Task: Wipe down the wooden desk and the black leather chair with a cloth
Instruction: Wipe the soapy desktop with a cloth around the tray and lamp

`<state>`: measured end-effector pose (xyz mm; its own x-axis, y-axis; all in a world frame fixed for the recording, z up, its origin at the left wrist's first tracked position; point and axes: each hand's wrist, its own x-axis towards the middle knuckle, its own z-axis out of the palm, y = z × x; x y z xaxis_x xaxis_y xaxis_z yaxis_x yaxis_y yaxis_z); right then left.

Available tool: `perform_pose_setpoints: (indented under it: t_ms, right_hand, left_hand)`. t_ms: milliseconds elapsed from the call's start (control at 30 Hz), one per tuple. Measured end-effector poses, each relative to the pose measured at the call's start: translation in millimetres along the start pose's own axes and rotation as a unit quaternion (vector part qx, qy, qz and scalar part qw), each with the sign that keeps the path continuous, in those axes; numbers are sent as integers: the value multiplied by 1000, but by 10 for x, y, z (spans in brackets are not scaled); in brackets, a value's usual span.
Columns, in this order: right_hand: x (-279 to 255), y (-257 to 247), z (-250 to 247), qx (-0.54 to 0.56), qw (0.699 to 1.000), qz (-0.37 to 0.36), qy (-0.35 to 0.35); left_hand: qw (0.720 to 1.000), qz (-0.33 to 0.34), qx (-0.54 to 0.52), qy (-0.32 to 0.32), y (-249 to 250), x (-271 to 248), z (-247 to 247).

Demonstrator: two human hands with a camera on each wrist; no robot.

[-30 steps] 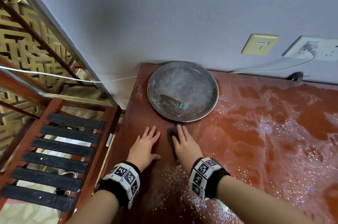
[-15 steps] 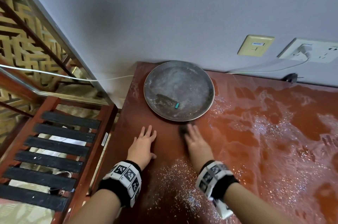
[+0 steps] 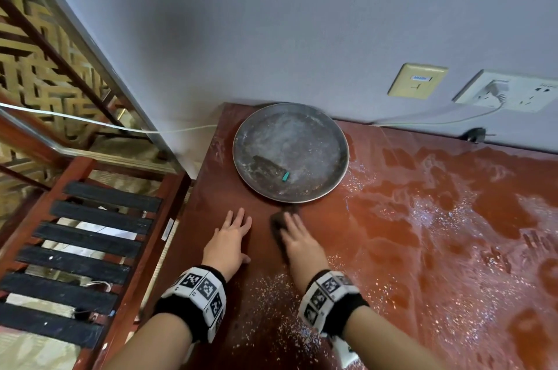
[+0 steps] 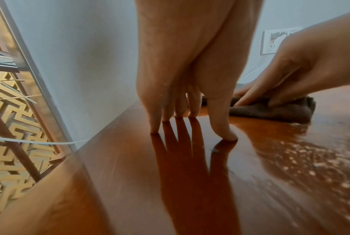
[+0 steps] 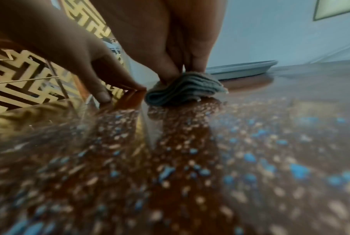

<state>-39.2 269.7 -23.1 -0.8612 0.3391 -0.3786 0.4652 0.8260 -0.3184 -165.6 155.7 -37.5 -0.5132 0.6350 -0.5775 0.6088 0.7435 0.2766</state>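
The reddish wooden desk (image 3: 392, 218) is streaked with dust and pale specks. My right hand (image 3: 297, 244) lies flat on a dark folded cloth (image 3: 276, 226) and presses it to the desktop just in front of a round tray. In the left wrist view the right hand (image 4: 290, 76) has its fingers and thumb laid over the cloth (image 4: 274, 111). The cloth (image 5: 182, 90) shows its folded layers in the right wrist view. My left hand (image 3: 234, 233) rests beside it with straight fingers on the wood, near the desk's left edge. No chair is in view.
A dusty round metal tray (image 3: 302, 140) holding a small teal object (image 3: 285, 176) sits against the wall. Wall sockets (image 3: 510, 91) with a white cable and a black plug (image 3: 477, 134) lie behind the desk. A wooden rack with black straps (image 3: 90, 233) stands left of the desk.
My right hand slid the cloth a little to the right, then back left toward my left hand. The left hand stayed planted on the desk.
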Motion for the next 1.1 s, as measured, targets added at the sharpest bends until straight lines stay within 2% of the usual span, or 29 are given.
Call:
perform_pose_setpoints:
  t_ms: [67,200,267,400,433,500,633,700,767,867,900,967,1033,1100]
  right_hand:
    - [18,78,20,7,1000,-30,-1]
    - [120,373,-93,19,997,59,44]
    - [129,284,-73,13,997,65,48]
    - [12,120,75,-43,993,-100,-45]
    - [-11,201,58,-48,991,-114,-50]
    - [-1,473,-29,-29,997,-70,-14]
    - [54,931,-243,24,992,102,64]
    - [53,893,-241,21,990,119,70]
    - [8,663,-140,11,997,57,51]
    - [-136,332,48,3,995,-98,-25]
    - [-149,348,84,-4,993,-115,-37]
    - [-100,578,44,8,997,-77,7]
    - [-48,900,-113,31,997,22,68]
    - [-14,1184,-276,40,990,103,85]
  left_hand:
    - [1000,3,-5,2,-8,-1,-1]
    - [1000,3,-20,3,-12,-5,5]
    - [1000,1,-21,3,-10,-4,4]
    - [1000,6,-7,3,-23,-6,-6]
    - [1000,9,-8,4,-28,-6,-3]
    - [1000,13,-18,10,-41,-12,9]
    - [999,18,-21,17,-59,-32,25]
    - [999,19,-27,22,-56,-42,37]
    - [999,18,-33,23,-65,-45,42]
    - [999,21,-30,21,-68,-55,45]
    - [999,23,-30,23,-68,-55,50]
    - [999,23,-36,32,-69,-73,65]
    - [998,22,-38,44,-87,-114,101]
    - [998,23,-37,51,-105,-188,166]
